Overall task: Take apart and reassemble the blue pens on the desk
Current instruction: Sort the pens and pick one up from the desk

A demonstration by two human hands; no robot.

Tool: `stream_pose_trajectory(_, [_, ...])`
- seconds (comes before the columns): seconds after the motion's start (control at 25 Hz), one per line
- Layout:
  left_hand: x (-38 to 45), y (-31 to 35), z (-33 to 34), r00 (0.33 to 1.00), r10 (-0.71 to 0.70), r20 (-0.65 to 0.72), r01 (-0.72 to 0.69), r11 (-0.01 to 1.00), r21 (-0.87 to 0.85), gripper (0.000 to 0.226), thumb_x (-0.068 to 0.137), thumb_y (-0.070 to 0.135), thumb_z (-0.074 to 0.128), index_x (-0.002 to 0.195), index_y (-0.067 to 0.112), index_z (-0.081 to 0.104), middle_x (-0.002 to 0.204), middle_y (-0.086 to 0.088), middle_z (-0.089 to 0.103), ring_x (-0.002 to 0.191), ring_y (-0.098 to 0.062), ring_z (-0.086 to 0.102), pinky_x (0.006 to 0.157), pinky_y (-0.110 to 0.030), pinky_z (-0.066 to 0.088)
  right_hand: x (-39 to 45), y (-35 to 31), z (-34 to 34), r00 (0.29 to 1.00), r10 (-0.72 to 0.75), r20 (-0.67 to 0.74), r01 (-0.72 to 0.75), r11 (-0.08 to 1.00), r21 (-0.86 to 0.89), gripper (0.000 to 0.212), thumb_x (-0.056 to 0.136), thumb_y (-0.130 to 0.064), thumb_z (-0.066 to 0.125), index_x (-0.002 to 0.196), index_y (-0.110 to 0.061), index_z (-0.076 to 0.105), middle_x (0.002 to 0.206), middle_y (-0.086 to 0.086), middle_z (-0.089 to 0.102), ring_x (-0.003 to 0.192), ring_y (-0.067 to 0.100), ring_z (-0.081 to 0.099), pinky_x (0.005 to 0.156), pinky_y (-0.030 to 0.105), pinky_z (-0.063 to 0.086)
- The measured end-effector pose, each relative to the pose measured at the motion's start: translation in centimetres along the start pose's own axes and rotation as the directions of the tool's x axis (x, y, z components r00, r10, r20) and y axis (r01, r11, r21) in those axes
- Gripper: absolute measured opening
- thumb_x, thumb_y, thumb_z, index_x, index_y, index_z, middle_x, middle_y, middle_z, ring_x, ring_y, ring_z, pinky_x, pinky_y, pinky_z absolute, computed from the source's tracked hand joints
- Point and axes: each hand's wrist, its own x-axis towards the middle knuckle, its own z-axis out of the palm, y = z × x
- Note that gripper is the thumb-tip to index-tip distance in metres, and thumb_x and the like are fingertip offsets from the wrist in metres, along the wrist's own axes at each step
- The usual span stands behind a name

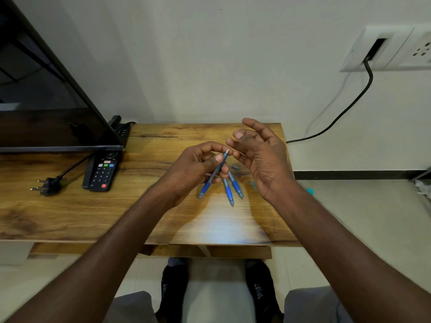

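Observation:
My left hand (198, 164) grips a blue pen (211, 179) by its barrel above the wooden desk (93, 210), tip pointing down toward me. My right hand (258, 157) hovers just right of the pen's top end, thumb and forefinger pinching a thin refill (231, 143), the other fingers spread. Two more blue pens (228, 193) (236, 185) lie side by side on the desk below my hands, tips toward me. A small grey pen part (235, 167) lies on the desk between my hands.
A dark screen (46, 101) stands at the left with a black remote (102, 171) and a loose plug (47, 183) in front of it. A teal object (309, 191) sits past the desk's right edge. A wall socket with a black cable (349, 106) is at the upper right.

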Motion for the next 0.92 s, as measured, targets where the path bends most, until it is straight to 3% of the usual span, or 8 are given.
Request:
stream_pose_trajectory(0.32, [-0.01, 0.05, 0.02, 1.0, -0.003, -0.004, 0.003, 1.0, -0.012, 0.023, 0.109, 0.014, 0.055, 0.127, 0.014, 0.069, 0.094, -0.016, 0.074, 0.086, -0.024, 0.073, 0.079, -0.039, 0.06, -0.19, 0.07, 0.2, 0.995, -0.096, 0.027, 0.098, 0.985, -0.14, 0.039, 0.091, 0.003, 0.074, 0.126, -0.013, 0.068, 0.095, 0.005, 0.074, 0.098, 0.029, 0.075, 0.078, 0.037, 0.06])
stream_pose_trajectory(0.92, [0.1, 0.1, 0.14, 1.0, -0.001, -0.012, 0.0, 0.999, -0.035, 0.023, 0.109, 0.013, 0.054, 0.127, 0.01, 0.068, 0.094, -0.017, 0.073, 0.084, -0.023, 0.073, 0.077, -0.038, 0.059, -0.15, -0.17, 0.14, 1.0, -0.011, -0.014, 0.01, 0.998, -0.065, 0.036, 0.092, 0.001, 0.074, 0.124, -0.012, 0.069, 0.096, 0.003, 0.075, 0.103, 0.031, 0.077, 0.074, 0.033, 0.059])
